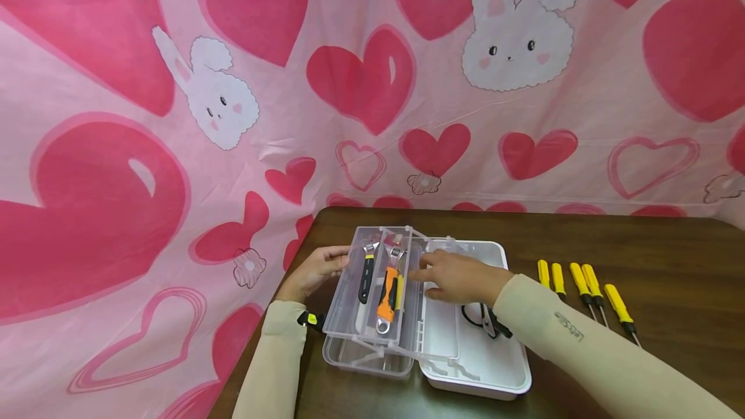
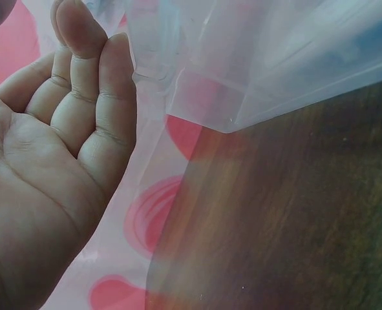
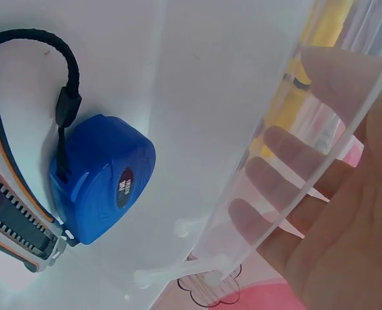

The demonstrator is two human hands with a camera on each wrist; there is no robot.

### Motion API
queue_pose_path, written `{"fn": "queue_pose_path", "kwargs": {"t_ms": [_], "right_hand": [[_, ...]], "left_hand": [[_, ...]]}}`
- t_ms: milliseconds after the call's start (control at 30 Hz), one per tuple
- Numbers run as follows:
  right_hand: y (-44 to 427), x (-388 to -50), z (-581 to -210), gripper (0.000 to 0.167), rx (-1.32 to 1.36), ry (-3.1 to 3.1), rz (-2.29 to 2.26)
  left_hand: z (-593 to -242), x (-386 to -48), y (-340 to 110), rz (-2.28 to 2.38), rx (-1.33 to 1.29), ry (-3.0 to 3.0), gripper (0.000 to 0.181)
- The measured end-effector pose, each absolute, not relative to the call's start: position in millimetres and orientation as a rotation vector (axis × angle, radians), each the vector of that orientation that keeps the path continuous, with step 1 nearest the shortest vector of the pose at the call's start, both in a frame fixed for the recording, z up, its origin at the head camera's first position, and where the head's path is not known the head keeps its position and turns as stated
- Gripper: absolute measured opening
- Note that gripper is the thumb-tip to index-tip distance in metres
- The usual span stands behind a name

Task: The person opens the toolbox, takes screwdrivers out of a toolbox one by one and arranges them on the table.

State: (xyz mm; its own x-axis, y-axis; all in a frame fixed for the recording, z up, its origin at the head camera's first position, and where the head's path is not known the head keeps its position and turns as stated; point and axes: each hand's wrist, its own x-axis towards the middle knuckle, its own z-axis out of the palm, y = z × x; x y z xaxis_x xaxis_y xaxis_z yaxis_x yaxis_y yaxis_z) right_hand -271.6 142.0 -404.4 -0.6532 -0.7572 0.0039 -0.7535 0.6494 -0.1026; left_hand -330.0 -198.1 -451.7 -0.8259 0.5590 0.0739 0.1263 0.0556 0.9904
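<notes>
A clear organiser tray (image 1: 343,302) stands raised on hinged arms over a clear lower bin (image 1: 372,367). In it lie a black-handled adjustable wrench (image 1: 366,277) and an orange-handled wrench (image 1: 387,295), with a yellow item beside the latter. My left hand (image 1: 317,270) rests its extended fingers at the tray's left side; the left wrist view shows the palm (image 2: 42,174) beside clear plastic. From the right, my right hand (image 1: 456,277) reaches to the tray's other side. Its loosely extended fingers (image 3: 287,155) show through a clear panel in the right wrist view; exact contact is unclear.
A white box (image 1: 515,370) adjoins the clear bin, holding a blue tape measure (image 3: 103,177) with a black strap and a grey-and-black tool (image 3: 22,223). Several yellow-handled screwdrivers (image 1: 618,302) lie on the brown table (image 1: 687,277) at right. A pink heart-patterned cloth (image 1: 349,167) hangs behind.
</notes>
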Motion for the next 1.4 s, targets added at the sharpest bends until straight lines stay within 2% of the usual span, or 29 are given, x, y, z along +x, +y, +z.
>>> {"fn": "queue_pose_path", "kwargs": {"t_ms": [533, 967, 1067, 1233, 1400], "right_hand": [[141, -269, -410, 0.052, -1.381, 2.812, 0.073], [142, -264, -404, 0.056, -1.247, 2.778, -0.067], [143, -263, -404, 0.051, -1.221, 2.784, -0.169], [140, -262, -405, 0.031, -1.245, 2.829, -0.283], [135, -261, -406, 0.029, -1.180, 2.817, -0.323]], "left_hand": [[-451, -326, -199, 1.816, 0.659, 2.026, 0.043], [-453, -328, -198, 1.823, 0.693, 2.016, 0.042], [-453, -328, -198, 1.827, 0.687, 2.012, 0.043], [-453, -328, -199, 1.842, 0.704, 2.005, 0.045], [-453, -329, -199, 1.827, 0.722, 1.999, 0.043]]}}
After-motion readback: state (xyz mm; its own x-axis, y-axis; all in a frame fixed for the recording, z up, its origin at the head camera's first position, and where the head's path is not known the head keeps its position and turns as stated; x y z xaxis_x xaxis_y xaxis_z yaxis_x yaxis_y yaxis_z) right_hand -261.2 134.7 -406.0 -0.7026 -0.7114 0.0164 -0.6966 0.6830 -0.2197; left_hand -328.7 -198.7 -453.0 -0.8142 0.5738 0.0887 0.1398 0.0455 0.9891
